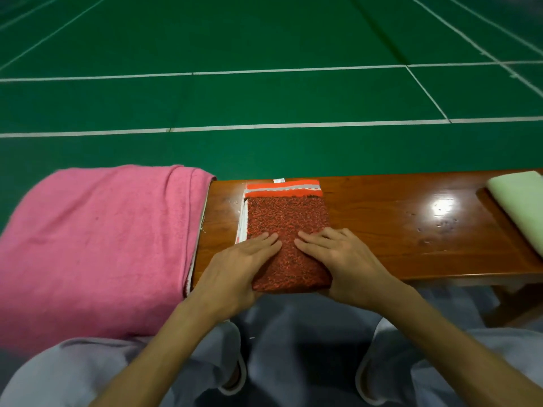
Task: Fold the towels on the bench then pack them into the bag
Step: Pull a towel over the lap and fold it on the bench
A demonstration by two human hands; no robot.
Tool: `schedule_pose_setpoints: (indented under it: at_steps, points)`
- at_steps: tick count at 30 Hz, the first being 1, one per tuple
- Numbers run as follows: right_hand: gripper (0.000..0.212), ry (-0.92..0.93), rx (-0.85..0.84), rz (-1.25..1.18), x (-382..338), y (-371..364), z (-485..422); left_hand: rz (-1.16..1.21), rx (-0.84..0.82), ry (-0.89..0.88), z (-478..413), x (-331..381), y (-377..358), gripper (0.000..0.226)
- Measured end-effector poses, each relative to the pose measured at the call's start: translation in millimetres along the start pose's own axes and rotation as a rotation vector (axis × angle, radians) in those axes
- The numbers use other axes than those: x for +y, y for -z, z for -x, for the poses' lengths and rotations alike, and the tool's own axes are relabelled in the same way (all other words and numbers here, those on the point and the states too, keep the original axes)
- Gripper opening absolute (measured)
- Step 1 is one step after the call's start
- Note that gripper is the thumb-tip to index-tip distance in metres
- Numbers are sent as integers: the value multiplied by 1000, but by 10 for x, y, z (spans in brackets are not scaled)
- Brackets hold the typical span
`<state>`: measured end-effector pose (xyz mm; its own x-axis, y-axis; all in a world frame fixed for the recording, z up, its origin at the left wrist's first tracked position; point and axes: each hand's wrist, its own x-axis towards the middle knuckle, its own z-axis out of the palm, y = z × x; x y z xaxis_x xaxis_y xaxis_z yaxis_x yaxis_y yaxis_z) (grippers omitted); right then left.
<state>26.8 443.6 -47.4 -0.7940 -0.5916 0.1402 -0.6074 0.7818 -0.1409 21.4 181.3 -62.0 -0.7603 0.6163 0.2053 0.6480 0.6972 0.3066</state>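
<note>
A folded red-orange towel (288, 218) with an orange and grey band at its far end lies on the brown wooden bench (396, 224). My left hand (235, 268) rests flat on its near left part, fingers straight. My right hand (340, 259) presses flat on its near right part, fingertips pointing toward the left hand. A large pink towel (97, 245) is draped over the bench's left end. At the far right edge lies a folded pale green towel (520, 204). No bag is in view.
A green court floor (264, 98) with white lines stretches beyond the bench. My knees in pale blue trousers (293, 348) are below the bench's near edge. Bare glossy wood lies between the red towel and the green one.
</note>
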Motion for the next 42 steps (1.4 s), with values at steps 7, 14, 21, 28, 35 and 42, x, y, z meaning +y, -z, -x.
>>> schedule_pose_setpoints:
  at_steps: [7,14,21,28,35,42]
  points:
    - [10,-186,-116,-668,208,447,-6,404,-93,185,-127,-60,480,18]
    - [19,-508,121,-1171,413,321,-283,767,145,523,-498,-246,262,16]
    - [46,-851,470,-641,395,-17,-565,623,427,897,-768,-240,-5,44]
    - [43,-899,390,-162,342,-64,-640,-187,309,348,-729,23,-36,54]
    - [62,-364,140,65,157,-174,-622,-261,35,266,-791,3,-229,57]
    - [66,-570,49,-40,358,-253,-470,-77,37,457,-866,-64,-197,59]
